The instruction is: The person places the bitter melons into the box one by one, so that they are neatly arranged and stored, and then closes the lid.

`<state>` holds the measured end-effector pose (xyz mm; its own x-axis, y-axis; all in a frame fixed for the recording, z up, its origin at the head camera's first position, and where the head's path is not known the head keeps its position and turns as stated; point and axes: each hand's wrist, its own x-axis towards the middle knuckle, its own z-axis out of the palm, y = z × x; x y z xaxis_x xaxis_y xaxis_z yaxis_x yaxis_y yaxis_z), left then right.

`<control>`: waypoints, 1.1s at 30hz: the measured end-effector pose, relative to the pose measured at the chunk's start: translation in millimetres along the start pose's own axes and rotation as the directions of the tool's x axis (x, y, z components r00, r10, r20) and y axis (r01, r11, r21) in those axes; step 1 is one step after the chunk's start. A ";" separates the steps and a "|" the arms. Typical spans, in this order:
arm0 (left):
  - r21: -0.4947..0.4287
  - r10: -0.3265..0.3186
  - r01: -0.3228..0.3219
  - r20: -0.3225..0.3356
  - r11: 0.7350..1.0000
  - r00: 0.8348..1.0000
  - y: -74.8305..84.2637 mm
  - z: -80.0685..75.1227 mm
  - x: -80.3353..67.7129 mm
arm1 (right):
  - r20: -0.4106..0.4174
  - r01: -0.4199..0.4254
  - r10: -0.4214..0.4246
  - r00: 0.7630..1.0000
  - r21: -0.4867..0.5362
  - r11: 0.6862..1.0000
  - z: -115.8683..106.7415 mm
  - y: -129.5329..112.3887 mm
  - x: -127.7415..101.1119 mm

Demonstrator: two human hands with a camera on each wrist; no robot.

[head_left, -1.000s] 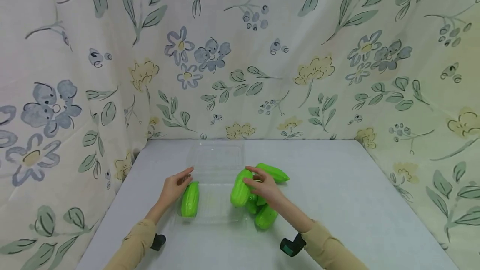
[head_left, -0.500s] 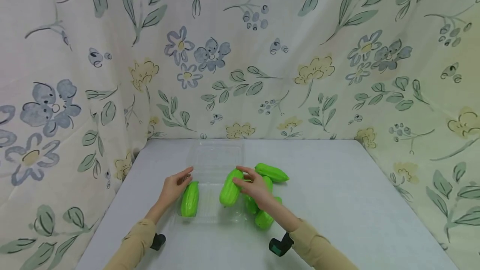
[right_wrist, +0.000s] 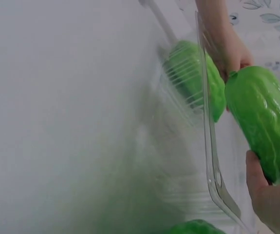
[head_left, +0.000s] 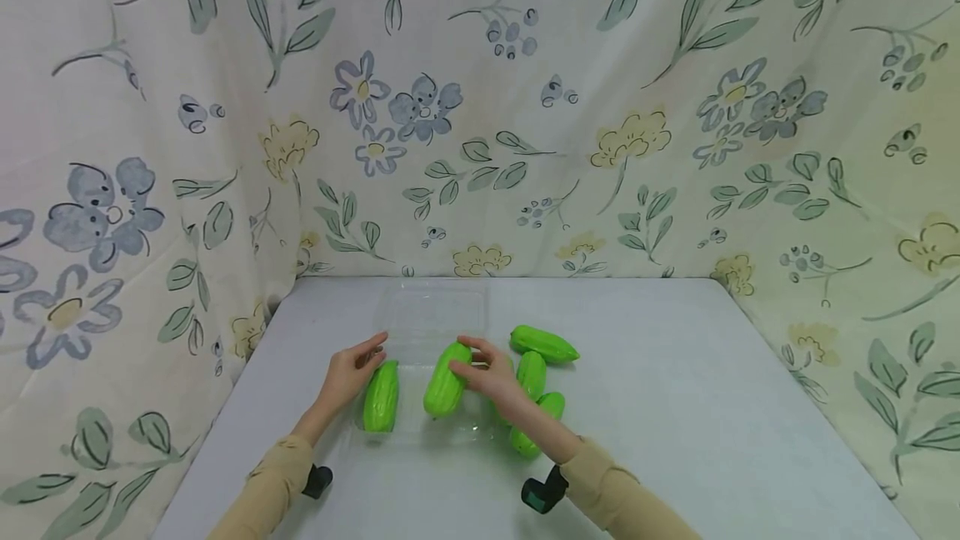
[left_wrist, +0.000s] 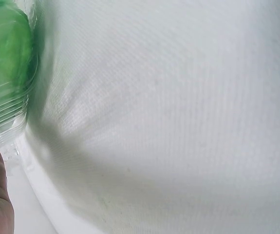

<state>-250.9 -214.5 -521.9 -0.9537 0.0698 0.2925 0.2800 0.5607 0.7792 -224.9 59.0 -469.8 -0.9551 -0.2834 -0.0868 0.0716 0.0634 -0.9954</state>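
Note:
In the head view my right hand (head_left: pixel 487 369) grips a green bitter melon (head_left: pixel 444 386) between thumb and fingers, tilted above the clear plastic clamshell box (head_left: pixel 420 438). The right wrist view shows the same held melon (right_wrist: pixel 264 117) over the box's rim (right_wrist: pixel 209 141). A second bitter melon (head_left: pixel 381 398) lies in the box's left end. My left hand (head_left: pixel 350 373) is at the box's far left corner, its fingers fairly straight; the left wrist view shows a fingertip touching the box edge. Its thumb is partly hidden.
The box's lid (head_left: pixel 433 311) lies folded back behind it. Right of the box lie more bitter melons: one at the back (head_left: pixel 544 344), one in the middle (head_left: pixel 532 375) and one in front (head_left: pixel 551 407), partly behind my right wrist. A patterned curtain (head_left: pixel 480 107) backs the white table (head_left: pixel 712 423).
My right hand has carried the gripped bitter melon leftward, from the box's right edge to over its middle. My left hand has stayed in place.

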 end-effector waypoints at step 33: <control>0.008 0.016 -0.016 -0.011 1.000 1.000 -3.0 0.9 0.5 | -0.079 0.012 -0.020 0.997 -0.111 0.994 45.7 40.8 22.7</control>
<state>-252.3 -215.4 -524.5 -0.9480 0.0697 0.3106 0.2939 0.5664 0.7700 -230.5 11.5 -514.2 -0.9760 -0.2083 -0.0630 0.0282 0.1659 -0.9857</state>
